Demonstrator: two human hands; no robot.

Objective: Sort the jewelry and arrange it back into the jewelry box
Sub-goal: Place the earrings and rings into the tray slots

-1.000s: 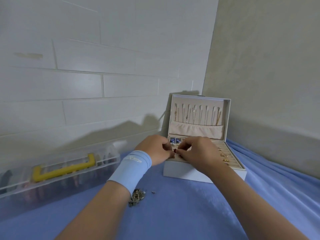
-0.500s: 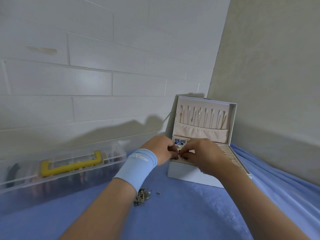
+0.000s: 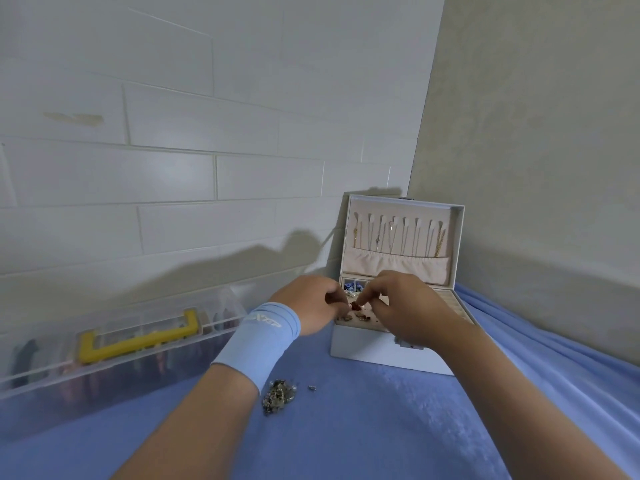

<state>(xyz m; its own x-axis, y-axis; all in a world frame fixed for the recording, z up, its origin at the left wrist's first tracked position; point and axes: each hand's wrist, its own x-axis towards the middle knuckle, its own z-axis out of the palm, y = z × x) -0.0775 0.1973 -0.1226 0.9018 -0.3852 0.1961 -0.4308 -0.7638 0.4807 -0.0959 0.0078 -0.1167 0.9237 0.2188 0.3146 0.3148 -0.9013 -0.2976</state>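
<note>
A white jewelry box (image 3: 381, 355) stands open on the blue cloth, its lid upright with several necklaces (image 3: 398, 237) hung inside. Both hands hover over the box's front left compartments. My left hand (image 3: 311, 306), with a light blue wristband, and my right hand (image 3: 401, 306) pinch a small red piece of jewelry (image 3: 355, 305) between their fingertips. Small brownish pieces (image 3: 356, 317) lie in the compartment below, and blue pieces (image 3: 353, 287) in one behind. A pile of loose jewelry (image 3: 278, 396) and one small piece (image 3: 312, 387) lie on the cloth under my left forearm.
A long clear plastic case (image 3: 121, 358) with a yellow handle (image 3: 138, 337) lies against the tiled wall at left. Walls meet in a corner behind the jewelry box. Blue cloth (image 3: 381, 427) covers the surface, folded into ridges at right.
My right hand's fingers have lifted and spread a little, so the red piece and the compartment beneath show more. The view has shifted slightly; both hands stay over the box.
</note>
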